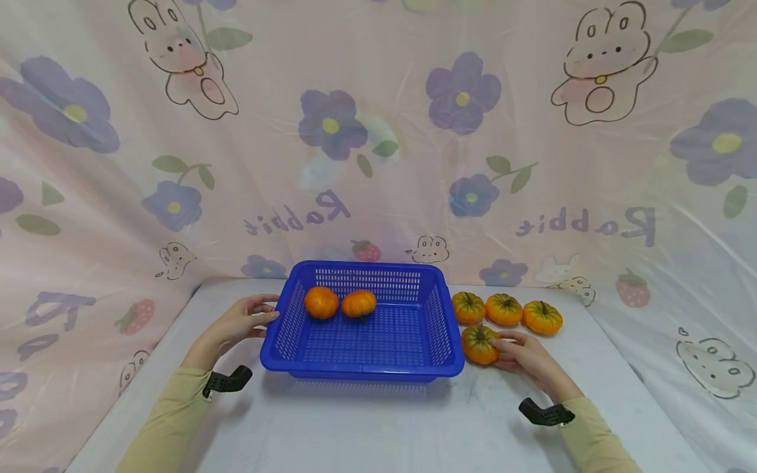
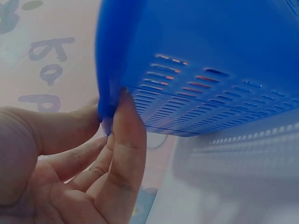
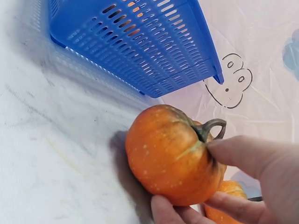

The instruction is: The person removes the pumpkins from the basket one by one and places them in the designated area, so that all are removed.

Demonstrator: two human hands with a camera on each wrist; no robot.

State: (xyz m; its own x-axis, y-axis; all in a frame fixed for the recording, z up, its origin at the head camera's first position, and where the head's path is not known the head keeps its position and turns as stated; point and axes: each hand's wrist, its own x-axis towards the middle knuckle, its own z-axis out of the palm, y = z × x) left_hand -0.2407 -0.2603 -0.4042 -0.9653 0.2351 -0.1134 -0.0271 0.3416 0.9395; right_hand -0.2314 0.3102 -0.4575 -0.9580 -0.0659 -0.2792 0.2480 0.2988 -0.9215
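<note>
A blue plastic basket (image 1: pixel 378 376) with slotted walls stands on the white table. My left hand (image 1: pixel 241 322) pinches the basket's left rim between thumb and fingers; up close, the left wrist view shows the rim (image 2: pixel 108 70) caught there. Two small orange pumpkins, one (image 1: pixel 322 303) at the left wall and another (image 1: pixel 359 303) beside it, lie inside. To the right of the basket, my right hand (image 1: pixel 523 355) grips a small orange pumpkin (image 1: pixel 480 345). In the right wrist view its thumb presses near the dark stem (image 3: pixel 210 128), with fingers around the lower side.
Behind the held pumpkin, three more pumpkins sit in a row: one (image 1: pixel 469 307) close to the basket, one (image 1: pixel 504 309) in the middle, one (image 1: pixel 543 318) farthest right. A pale cloth (image 1: pixel 390 197) printed with rabbits and flowers hangs behind the white table (image 1: pixel 355 427).
</note>
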